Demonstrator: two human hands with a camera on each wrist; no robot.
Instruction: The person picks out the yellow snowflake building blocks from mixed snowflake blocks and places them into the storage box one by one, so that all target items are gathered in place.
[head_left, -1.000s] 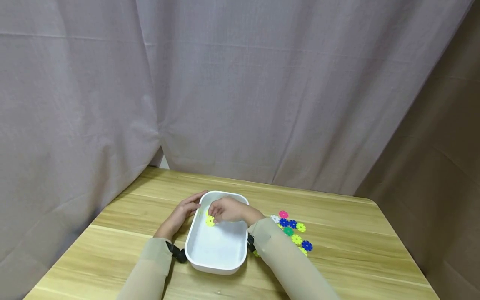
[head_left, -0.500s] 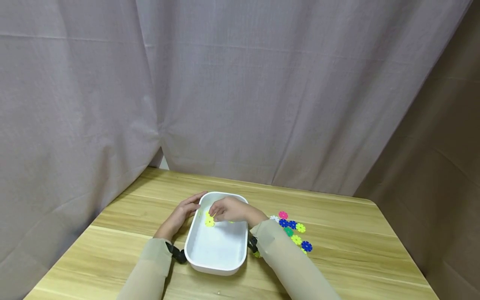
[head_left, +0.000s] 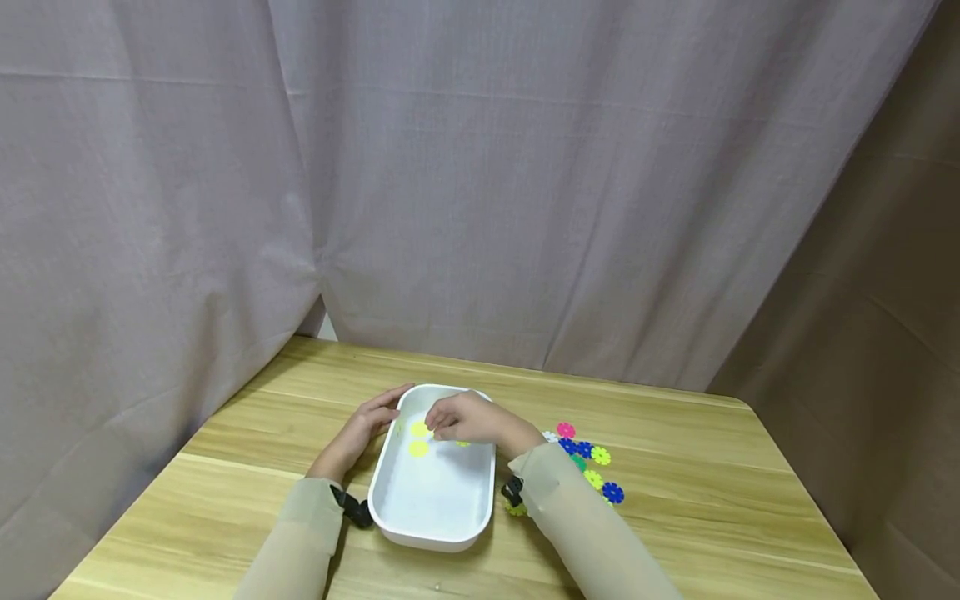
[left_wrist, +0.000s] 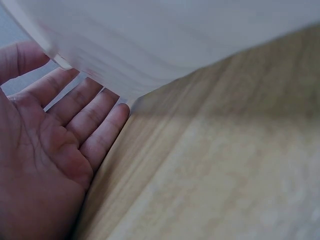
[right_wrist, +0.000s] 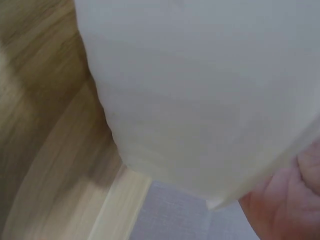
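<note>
A white rectangular plastic box (head_left: 431, 493) stands on the wooden table, with several yellow snowflake discs on its floor. One yellow disc (head_left: 418, 449) lies toward the left wall, another just behind it. My left hand (head_left: 362, 432) rests along the box's left side, fingertips at the rim. In the left wrist view its fingers (left_wrist: 72, 107) reach out nearly straight against the outer wall. My right hand (head_left: 463, 418) hovers over the far part of the box with loosely bent fingers, and nothing shows in its grasp. The box wall (right_wrist: 200, 100) hides most of it from the right wrist camera.
Right of the box, partly behind the right sleeve, lies a loose cluster of snowflake discs, among them a pink disc (head_left: 566, 430), a blue disc (head_left: 612, 492) and a green disc. A grey curtain (head_left: 480, 208) hangs along the table's far edge.
My right hand has let go of a yellow disc and drawn slightly right, baring the yellow discs in the box. My left hand stays in place.
</note>
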